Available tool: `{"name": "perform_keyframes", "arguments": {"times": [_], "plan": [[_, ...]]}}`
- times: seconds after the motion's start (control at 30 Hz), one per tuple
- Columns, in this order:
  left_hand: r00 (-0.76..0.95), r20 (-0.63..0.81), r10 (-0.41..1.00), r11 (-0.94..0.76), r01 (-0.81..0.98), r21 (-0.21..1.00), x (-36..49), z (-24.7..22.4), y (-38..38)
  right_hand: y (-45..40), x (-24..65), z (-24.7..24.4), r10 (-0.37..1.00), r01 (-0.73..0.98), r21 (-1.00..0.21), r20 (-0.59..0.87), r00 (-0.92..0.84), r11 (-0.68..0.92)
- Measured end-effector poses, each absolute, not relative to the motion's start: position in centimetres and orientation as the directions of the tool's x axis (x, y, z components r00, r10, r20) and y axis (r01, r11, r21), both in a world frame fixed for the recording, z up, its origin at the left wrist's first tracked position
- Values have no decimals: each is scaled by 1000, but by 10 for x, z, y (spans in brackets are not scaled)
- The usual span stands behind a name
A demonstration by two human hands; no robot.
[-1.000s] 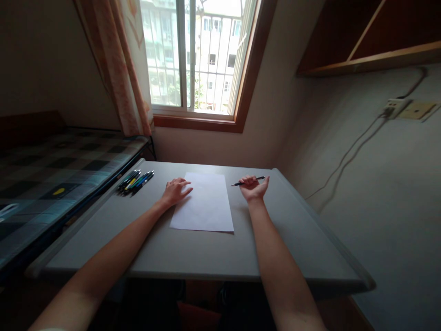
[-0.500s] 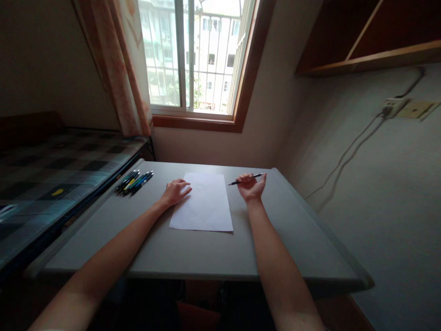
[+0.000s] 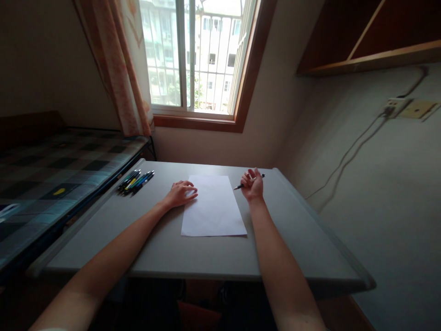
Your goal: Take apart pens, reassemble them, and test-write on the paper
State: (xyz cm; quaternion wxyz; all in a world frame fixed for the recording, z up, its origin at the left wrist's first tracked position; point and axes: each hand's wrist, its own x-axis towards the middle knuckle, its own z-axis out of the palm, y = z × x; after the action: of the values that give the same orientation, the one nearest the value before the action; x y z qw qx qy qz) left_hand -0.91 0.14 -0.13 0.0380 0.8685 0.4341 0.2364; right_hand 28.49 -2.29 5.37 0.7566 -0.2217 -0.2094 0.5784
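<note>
A blank white sheet of paper [image 3: 215, 209] lies on the grey table [image 3: 161, 255]. My left hand [image 3: 181, 193] rests at the paper's left edge, palm down, its fingers apart and their tips over the sheet. To the right of the paper, my right hand [image 3: 252, 185] is turned partly palm up, its fingers curled round a dark pen [image 3: 238, 187]. The pen's tip points left, near the paper's right edge, and its other end shows beyond the hand.
Several pens [image 3: 136, 182] lie in a pile at the table's far left. A bed with a checked cover [image 3: 79, 161] stands left of the table. Behind are a curtain [image 3: 124, 78] and a barred window; cables [image 3: 347, 151] hang along the right wall.
The paper has shifted right and slightly toward me, turning a little. My left hand has moved right with it. My right hand has moved slightly right, and its fingers have changed their hold on the pen.
</note>
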Motion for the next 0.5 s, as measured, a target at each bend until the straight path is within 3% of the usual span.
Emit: {"name": "perform_keyframes", "arguments": {"times": [0.2, 0.5], "plan": [[404, 383, 830, -526, 796, 301, -27, -2, 12, -29, 286, 70, 977, -746, -633, 82, 199, 205], [581, 330, 744, -657, 726, 202, -6, -3, 0, -34, 271, 82, 981, -426, -889, 109, 159, 168]]}}
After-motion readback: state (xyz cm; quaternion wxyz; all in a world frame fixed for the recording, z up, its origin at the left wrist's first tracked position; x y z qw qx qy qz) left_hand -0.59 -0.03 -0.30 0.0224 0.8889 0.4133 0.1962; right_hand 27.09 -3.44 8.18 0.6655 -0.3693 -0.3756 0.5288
